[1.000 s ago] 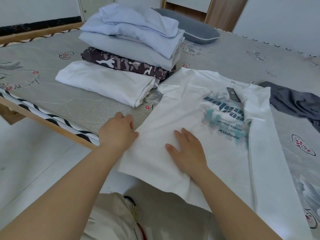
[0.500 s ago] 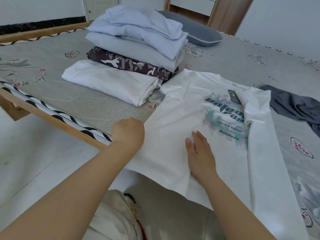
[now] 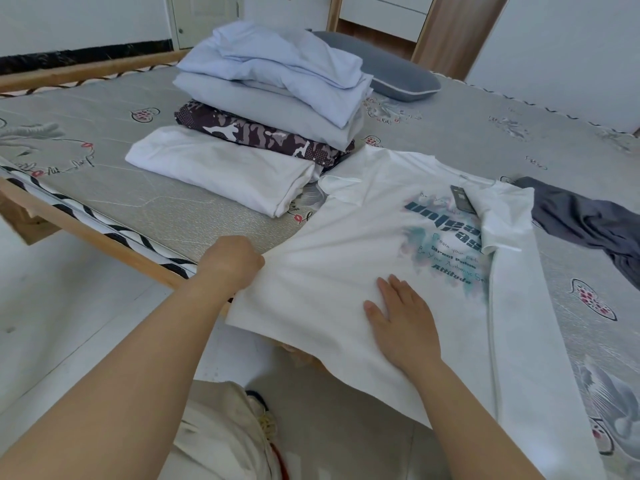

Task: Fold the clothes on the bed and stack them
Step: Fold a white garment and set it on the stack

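The white printed T-shirt lies flat on the bed, hem hanging over the near edge, long axis running away toward the collar. The left hand grips its left side edge with curled fingers; the right hand presses flat, fingers straight, mid-shirt. Beyond, the folded stack sits just left of the collar.

Domestic bedroom: wooden-framed bed with patterned mattress, grey pillow, stacked folded clothes, tiled floor, wooden wardrobe.
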